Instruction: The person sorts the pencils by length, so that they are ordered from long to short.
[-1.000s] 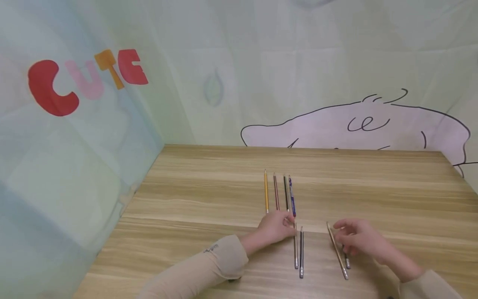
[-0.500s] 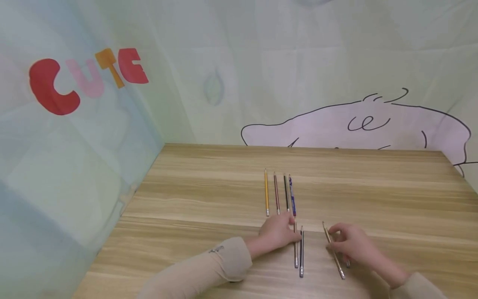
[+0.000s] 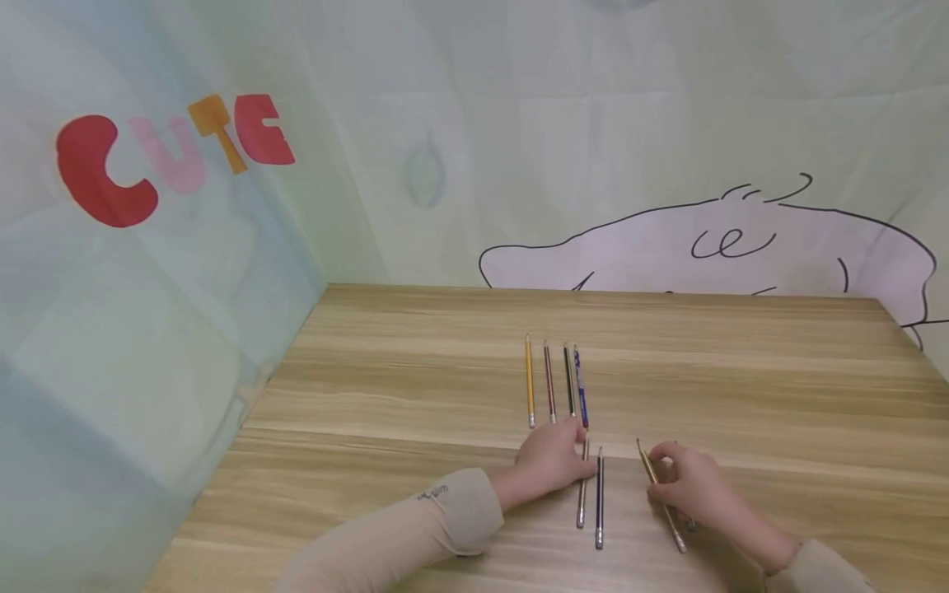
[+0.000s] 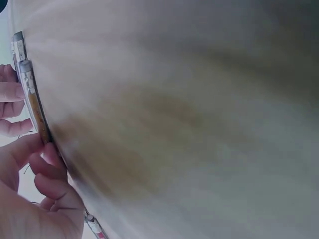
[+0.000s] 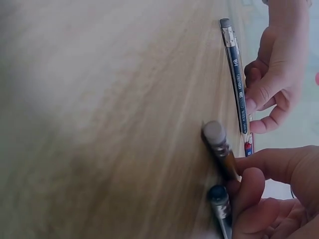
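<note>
My left hand (image 3: pixel 552 457) pinches a gold-brown pencil (image 3: pixel 582 498) between thumb and fingers, its eraser end toward me. Just right of that lies a dark HB pencil (image 3: pixel 600 502), which also shows in the right wrist view, close by the left hand's fingers. Farther right, my right hand (image 3: pixel 700 486) pinches a second gold-brown pencil (image 3: pixel 670 527), tilted with its tip to the upper left. Mostly hidden under the right hand is another dark pencil, whose eraser end (image 5: pixel 218 194) shows in the right wrist view.
Beyond the left hand, a yellow pencil (image 3: pixel 530 383), a dark red pencil (image 3: pixel 549 379), a dark green pencil (image 3: pixel 569 379) and a blue patterned pencil (image 3: pixel 582 391) lie side by side on the wooden table (image 3: pixel 371 395). A printed cloth (image 3: pixel 445 123) hangs behind the table.
My right hand has closed on the right gold-brown pencil and shifted it slightly left. The eraser end of the left hand's pencil has swung a little left. The far pencils stay put.
</note>
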Tool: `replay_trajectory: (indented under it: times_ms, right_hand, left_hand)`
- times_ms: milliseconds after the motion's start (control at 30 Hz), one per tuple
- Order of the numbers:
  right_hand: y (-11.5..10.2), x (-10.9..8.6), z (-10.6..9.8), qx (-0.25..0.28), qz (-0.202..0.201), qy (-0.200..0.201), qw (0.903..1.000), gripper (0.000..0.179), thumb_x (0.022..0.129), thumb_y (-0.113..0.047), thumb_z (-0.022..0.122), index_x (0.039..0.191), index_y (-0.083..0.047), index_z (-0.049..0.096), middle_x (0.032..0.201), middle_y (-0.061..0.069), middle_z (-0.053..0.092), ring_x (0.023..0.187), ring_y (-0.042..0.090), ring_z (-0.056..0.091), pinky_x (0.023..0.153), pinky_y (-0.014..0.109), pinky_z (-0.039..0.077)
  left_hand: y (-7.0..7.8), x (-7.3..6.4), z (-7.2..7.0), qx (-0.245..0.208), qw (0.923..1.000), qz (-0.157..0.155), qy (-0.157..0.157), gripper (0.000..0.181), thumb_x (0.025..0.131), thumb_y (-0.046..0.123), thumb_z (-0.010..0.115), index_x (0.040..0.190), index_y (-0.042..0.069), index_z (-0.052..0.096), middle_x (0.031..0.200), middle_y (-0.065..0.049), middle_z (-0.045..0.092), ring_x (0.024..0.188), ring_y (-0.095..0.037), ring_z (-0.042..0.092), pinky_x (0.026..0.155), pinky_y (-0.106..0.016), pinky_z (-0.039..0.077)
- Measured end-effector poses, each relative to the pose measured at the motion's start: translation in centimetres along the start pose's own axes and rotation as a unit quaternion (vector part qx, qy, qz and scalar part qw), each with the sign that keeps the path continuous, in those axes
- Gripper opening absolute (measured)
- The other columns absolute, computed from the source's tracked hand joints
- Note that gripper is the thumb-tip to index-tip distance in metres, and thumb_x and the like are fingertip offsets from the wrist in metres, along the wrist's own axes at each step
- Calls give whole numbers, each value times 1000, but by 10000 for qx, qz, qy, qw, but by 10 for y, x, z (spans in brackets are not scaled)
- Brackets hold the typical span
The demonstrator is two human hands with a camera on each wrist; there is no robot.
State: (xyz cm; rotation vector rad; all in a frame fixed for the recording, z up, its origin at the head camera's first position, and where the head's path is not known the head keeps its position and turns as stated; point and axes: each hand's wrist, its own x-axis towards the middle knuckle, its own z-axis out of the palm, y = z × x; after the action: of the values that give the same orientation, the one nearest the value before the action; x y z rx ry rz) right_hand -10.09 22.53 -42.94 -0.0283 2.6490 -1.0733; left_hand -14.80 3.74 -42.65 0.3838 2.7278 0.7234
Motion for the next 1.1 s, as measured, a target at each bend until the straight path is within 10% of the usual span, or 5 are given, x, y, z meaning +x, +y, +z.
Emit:
replay_trajectory:
  times_ms: [733,1100]
  right_hand:
    - [-6,3,3,-386,316,112,9987,43,68,-3,67,108,1,52,53,2,51,37,11,43,33,19,35]
    - [-3,11,-10,672,-772,-171,9946,46,71,0,59,114,8,45,61,4,54,43,8,45,39,21,41]
  left_hand:
    - [0,-1,-9,-151,9993,193,-269,27,68,23,73,90,14,61,88,2,63,60,-7,47,50,-16,39]
    - [-7,4,-13,-694,9959,476,-321,24,72,19,69,95,12,62,86,1,65,64,-6,53,55,-16,41]
